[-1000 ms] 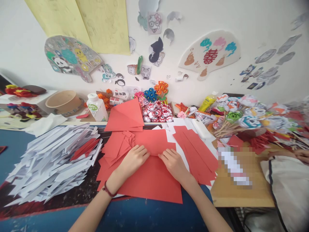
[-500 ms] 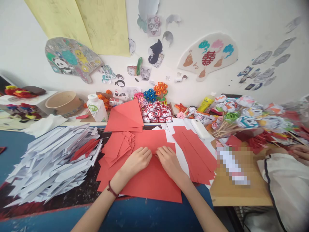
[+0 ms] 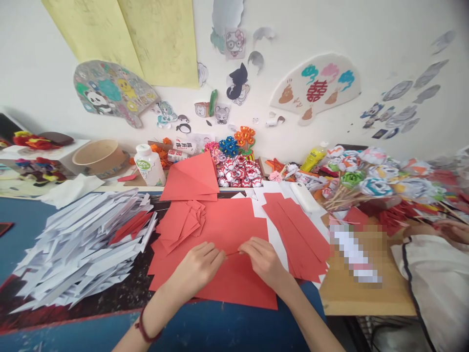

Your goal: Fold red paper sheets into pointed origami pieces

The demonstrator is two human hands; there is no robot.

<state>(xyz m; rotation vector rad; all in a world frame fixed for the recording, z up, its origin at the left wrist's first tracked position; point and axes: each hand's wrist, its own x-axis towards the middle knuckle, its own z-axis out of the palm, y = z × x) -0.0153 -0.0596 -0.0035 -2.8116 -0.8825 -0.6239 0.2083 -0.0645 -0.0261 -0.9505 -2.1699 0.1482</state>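
Both hands are over large red paper sheets (image 3: pixel 242 288) in the middle of the table. My left hand (image 3: pixel 205 261) has its fingers pinched on the left end of a small red paper piece (image 3: pixel 232 253). My right hand (image 3: pixel 261 256) pinches the right end of that piece, which shows as a thin edge between the fingertips. Small red paper pieces (image 3: pixel 183 222) are piled beyond my left hand. To the right of my right hand, long red strips (image 3: pixel 293 230) lie on white paper (image 3: pixel 276 234).
Folded white paper pieces (image 3: pixel 84 244) are heaped at the left. Behind stand a white bottle (image 3: pixel 149 166), a round bowl (image 3: pixel 98 155) and paper flowers (image 3: pixel 238 171). At the right, a person's sleeve (image 3: pixel 436 278) is beside a wooden board (image 3: pixel 366 303).
Both hands have moved nearer to the body and slightly apart. The thin edge of the red piece now shows between them.
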